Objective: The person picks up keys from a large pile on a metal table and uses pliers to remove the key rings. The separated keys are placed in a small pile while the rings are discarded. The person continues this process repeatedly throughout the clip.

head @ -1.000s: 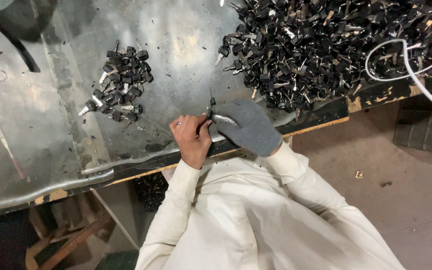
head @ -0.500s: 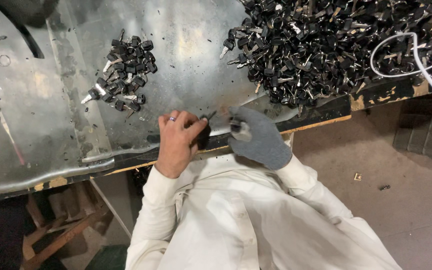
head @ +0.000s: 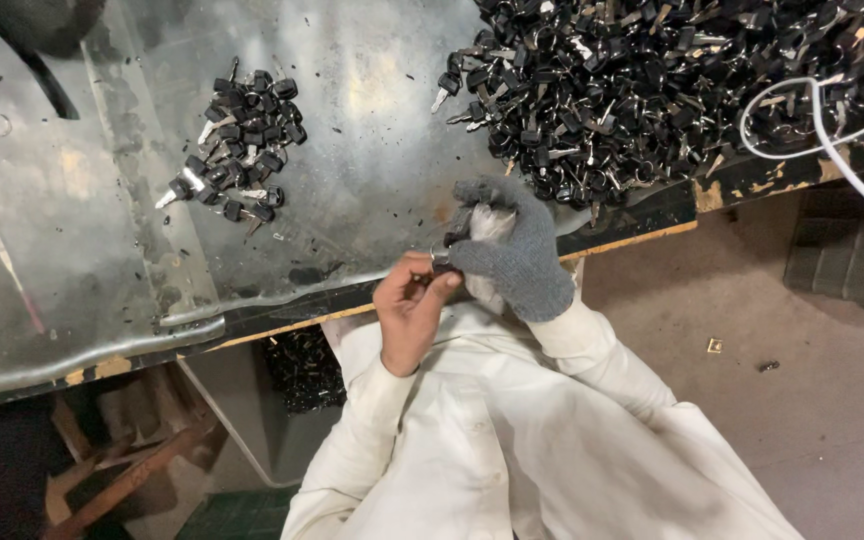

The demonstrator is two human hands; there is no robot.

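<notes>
A bare left hand (head: 410, 308) and a right hand (head: 512, 252) in a nubby grey knit glove are meeting at the near edge of a dented, dull metal sheet (head: 352, 150). Between them a small key (head: 442, 258) is sitting, pinched by the left fingertips (head: 440, 284) curled shut on it, and the gloved fingers (head: 472, 215) are bending over it from above; how tightly the glove is gripping cannot be told. A big heap (head: 652, 90) of black-headed keys is lying just beyond the glove, a small pile (head: 242, 135) well to the left. A white cable (head: 822, 130) is looping across the heap.
</notes>
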